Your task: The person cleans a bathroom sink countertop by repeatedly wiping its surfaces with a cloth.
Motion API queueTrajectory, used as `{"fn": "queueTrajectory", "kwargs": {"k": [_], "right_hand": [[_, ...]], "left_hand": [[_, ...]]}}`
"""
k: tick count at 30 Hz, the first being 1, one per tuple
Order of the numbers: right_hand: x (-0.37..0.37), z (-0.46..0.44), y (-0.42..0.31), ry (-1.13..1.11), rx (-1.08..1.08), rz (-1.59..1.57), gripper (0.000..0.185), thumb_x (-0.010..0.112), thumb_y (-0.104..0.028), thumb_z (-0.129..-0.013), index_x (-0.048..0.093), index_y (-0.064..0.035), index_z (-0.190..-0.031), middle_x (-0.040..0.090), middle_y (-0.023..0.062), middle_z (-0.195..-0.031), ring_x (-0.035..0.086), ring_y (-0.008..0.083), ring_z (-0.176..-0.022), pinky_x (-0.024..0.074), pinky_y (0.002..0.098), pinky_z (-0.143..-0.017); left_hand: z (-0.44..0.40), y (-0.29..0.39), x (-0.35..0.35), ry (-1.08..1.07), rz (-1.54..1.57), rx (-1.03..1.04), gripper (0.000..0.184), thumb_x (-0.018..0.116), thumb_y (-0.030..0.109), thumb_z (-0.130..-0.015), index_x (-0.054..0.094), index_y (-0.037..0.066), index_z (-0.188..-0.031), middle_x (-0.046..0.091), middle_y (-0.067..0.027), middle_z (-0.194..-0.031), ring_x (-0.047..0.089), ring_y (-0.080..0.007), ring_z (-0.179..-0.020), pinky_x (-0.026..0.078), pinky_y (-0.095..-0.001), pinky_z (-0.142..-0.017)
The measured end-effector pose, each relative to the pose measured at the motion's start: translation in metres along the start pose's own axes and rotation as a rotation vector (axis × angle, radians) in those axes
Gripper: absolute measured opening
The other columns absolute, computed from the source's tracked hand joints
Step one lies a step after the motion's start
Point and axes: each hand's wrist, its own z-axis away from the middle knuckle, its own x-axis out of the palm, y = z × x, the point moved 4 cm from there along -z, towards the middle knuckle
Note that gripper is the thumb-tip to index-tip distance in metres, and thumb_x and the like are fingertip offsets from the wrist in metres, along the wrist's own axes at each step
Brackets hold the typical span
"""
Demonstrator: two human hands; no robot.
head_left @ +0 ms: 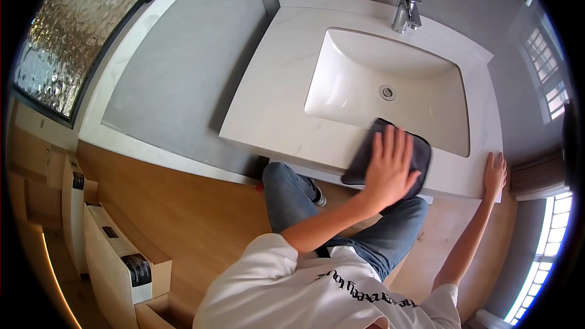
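Note:
My left hand [390, 167] lies palm down on a dark grey cloth [421, 157], its fingers stretched out and the thumb apart. The cloth rests over the front edge of a white marble-look countertop [274, 100], just in front of the sink, and partly hangs over that edge. At the counter's front right corner, my right hand [495, 175] rests with its fingers extended and no object visible in it. A white rectangular sink [353, 85] is set into the counter, with a round metal drain [387, 92] in its bottom.
A chrome faucet [407, 11] stands behind the sink. Cardboard boxes [113, 256] stand on the wooden floor [183, 207] at lower left. My bent knees [286, 198] are below the counter's front edge. Textured glass [73, 30] is at upper left, and a bright window [542, 262] at right.

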Motion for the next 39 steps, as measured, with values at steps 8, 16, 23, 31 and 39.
{"fn": "queueTrajectory", "kwargs": {"k": [8,16,23,31,39], "right_hand": [[-0.008,0.004,-0.003,-0.015,-0.028,-0.046,0.07,0.04,-0.063,-0.094,0.039,-0.0187,-0.148,0.04,0.007,-0.152,0.036,0.0298,-0.14,0.0283,0.0472,-0.113],[-0.007,0.006,-0.002,0.0,-0.057,-0.077,0.067,0.042,-0.059,-0.095,0.043,-0.0155,-0.146,0.042,0.0081,-0.15,0.037,0.0302,-0.139,0.0298,0.0463,-0.112],[-0.008,0.003,0.001,0.031,-0.074,-0.091,0.063,0.043,-0.057,-0.096,0.045,-0.0162,-0.144,0.044,0.0087,-0.149,0.04,0.0296,-0.137,0.0309,0.0458,-0.111],[0.002,-0.006,0.011,0.03,-0.11,-0.09,0.062,0.043,-0.056,-0.096,0.045,-0.0161,-0.144,0.045,0.0083,-0.148,0.04,0.0296,-0.137,0.032,0.0463,-0.11],[0.011,-0.013,0.019,0.075,-0.164,-0.068,0.061,0.044,-0.055,-0.097,0.046,-0.0149,-0.143,0.048,0.008,-0.145,0.043,0.031,-0.134,0.0348,0.046,-0.108]], "left_hand": [[0.012,-0.012,-0.012,0.01,0.181,0.1,0.066,0.066,0.041,-0.086,0.05,0.002,-0.137,0.042,-0.0205,-0.147,0.036,-0.0381,-0.138,0.028,-0.0551,-0.111],[0.055,-0.18,-0.108,0.089,-0.236,-0.254,0.056,0.063,0.035,-0.089,0.052,0.007,-0.137,0.047,-0.015,-0.145,0.04,-0.0345,-0.136,0.029,-0.0536,-0.111],[0.07,-0.207,-0.112,0.073,-0.486,-0.562,0.061,0.054,0.044,-0.095,0.047,0.003,-0.14,0.04,-0.0222,-0.148,0.032,-0.0452,-0.138,0.021,-0.0644,-0.11],[0.077,-0.175,-0.113,0.005,-0.25,-0.457,0.066,0.058,0.048,-0.091,0.044,0.014,-0.145,0.034,-0.0164,-0.154,0.022,-0.0449,-0.143,0.013,-0.0652,-0.112],[0.059,-0.265,-0.129,-0.055,-0.433,-0.747,0.069,0.046,0.057,-0.093,0.039,0.015,-0.148,0.029,-0.0162,-0.157,0.025,-0.0482,-0.14,0.018,-0.0678,-0.11]]}}
